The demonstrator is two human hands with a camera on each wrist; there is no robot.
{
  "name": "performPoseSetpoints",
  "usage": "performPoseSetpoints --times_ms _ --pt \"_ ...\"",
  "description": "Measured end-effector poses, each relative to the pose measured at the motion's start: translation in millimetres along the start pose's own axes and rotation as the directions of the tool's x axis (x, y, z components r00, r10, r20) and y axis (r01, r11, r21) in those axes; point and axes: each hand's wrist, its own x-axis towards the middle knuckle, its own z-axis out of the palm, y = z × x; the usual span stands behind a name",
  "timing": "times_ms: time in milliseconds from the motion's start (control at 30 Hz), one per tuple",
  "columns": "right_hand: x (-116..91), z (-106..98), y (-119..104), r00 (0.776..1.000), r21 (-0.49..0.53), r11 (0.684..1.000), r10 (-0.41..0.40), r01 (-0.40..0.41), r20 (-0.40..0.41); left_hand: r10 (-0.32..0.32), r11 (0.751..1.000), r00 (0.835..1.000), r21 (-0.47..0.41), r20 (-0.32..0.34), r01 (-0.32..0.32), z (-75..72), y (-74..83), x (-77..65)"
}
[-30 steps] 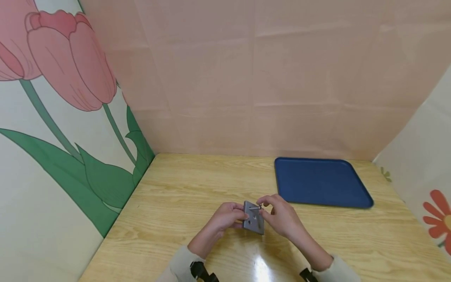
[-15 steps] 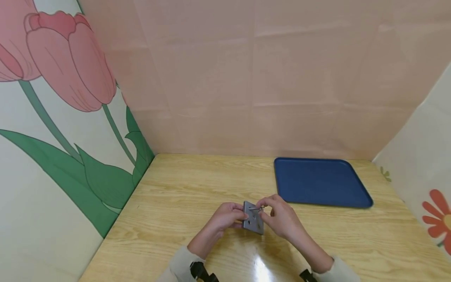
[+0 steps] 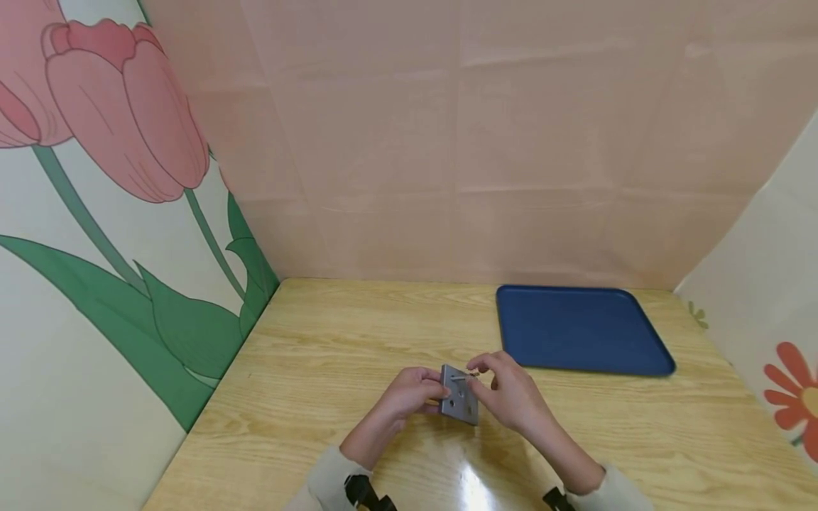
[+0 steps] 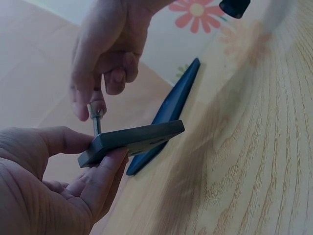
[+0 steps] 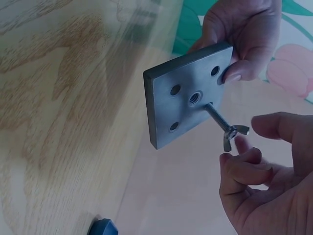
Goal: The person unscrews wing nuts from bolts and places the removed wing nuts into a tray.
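Note:
A grey metal plate (image 3: 461, 408) with several round holes is held tilted above the table by my left hand (image 3: 414, 390), thumb and fingers gripping one edge. A silver wing bolt (image 5: 220, 120) sticks out of one hole near that edge, its threaded shank long and bare. My right hand (image 3: 511, 396) has its thumb and a finger curled about the wings; in the right wrist view only slim gaps show between fingertips and wings. The plate's larger threaded centre hole (image 5: 195, 98) holds nothing. Where the bolt tip ends behind the plate is hidden.
A blue tray (image 3: 581, 330) lies at the back right of the wooden table (image 3: 358, 319). A pinkish cloth backdrop (image 3: 409, 177) stands behind, with flower-printed panels on both sides. Black camera straps (image 3: 367, 493) circle the wrists.
The right fingers shift around the bolt's wings, and the wings sit at a different angle. Left hand and plate stay nearly where they were.

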Motion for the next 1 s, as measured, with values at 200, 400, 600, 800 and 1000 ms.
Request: performPoseSetpoints --times_ms 200,400,600,800,1000 --pt "2.1 0.3 1.4 0.999 -0.002 0.999 0.041 -0.041 0.012 0.003 1.0 1.0 0.017 0.016 -0.003 -0.4 -1.8 0.4" --pt "1.4 1.6 3.3 0.998 -0.013 0.998 0.054 -0.054 0.034 0.009 1.0 1.0 0.002 0.005 -0.009 0.3 -3.8 2.0" --pt "1.1 1.0 2.8 0.998 -0.013 0.999 0.052 -0.052 0.037 0.015 1.0 1.0 0.007 0.0 -0.015 0.3 -1.7 0.6" --pt "1.0 1.0 2.8 0.998 -0.025 0.999 0.044 -0.043 0.035 0.01 1.0 1.0 0.007 -0.002 -0.01 1.0 -0.7 0.1" --pt "1.3 1.0 2.5 0.999 -0.038 0.999 0.015 -0.014 0.032 0.011 1.0 1.0 0.003 -0.007 -0.011 1.6 -2.3 1.7"
